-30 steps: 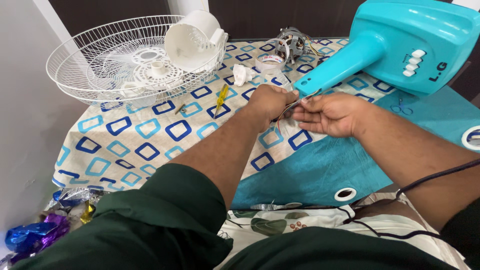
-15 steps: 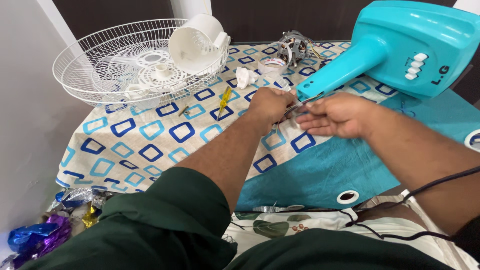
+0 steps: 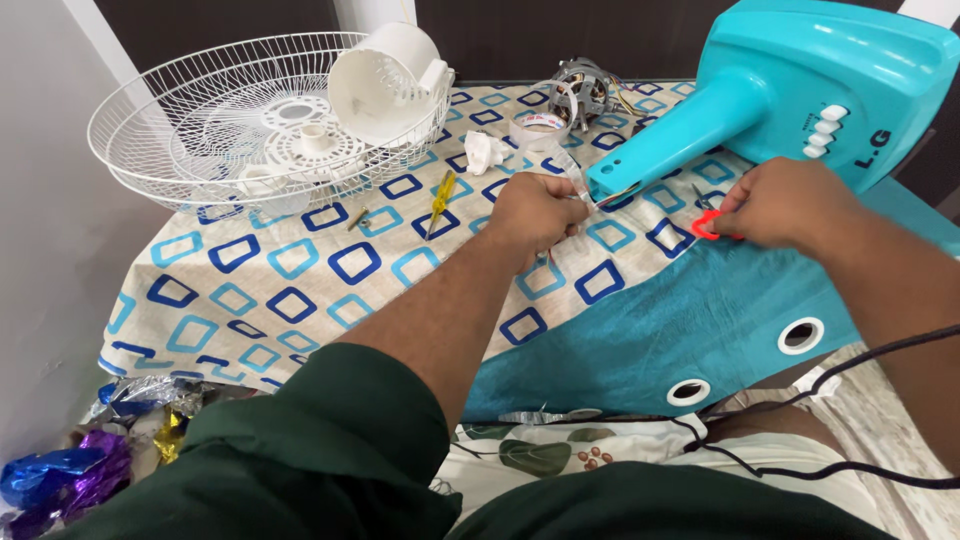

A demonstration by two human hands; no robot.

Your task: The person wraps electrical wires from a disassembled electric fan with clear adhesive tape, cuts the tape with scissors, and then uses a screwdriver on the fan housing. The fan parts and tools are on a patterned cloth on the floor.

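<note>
Left hand [image 3: 535, 212]: fingers pinch thin wires [image 3: 590, 200] at turquoise fan stand [image 3: 690, 125].
Right hand [image 3: 785, 203]: fingers grip red-handled scissors [image 3: 707, 222].

Thin wires at the open end of the turquoise fan stand [image 3: 760, 110] are pinched by the left hand [image 3: 535, 212]; red-handled scissors [image 3: 708, 222] are gripped by the right hand [image 3: 785, 203] — just beside that stand. A yellow screwdriver [image 3: 440, 198] is laid on the patterned cloth [image 3: 300, 280]; a white wire fan guard [image 3: 230, 120] is seen behind it.

Red-handled scissors [image 3: 708, 222] lie on the cloth beside the turquoise fan base [image 3: 790, 90].
</note>
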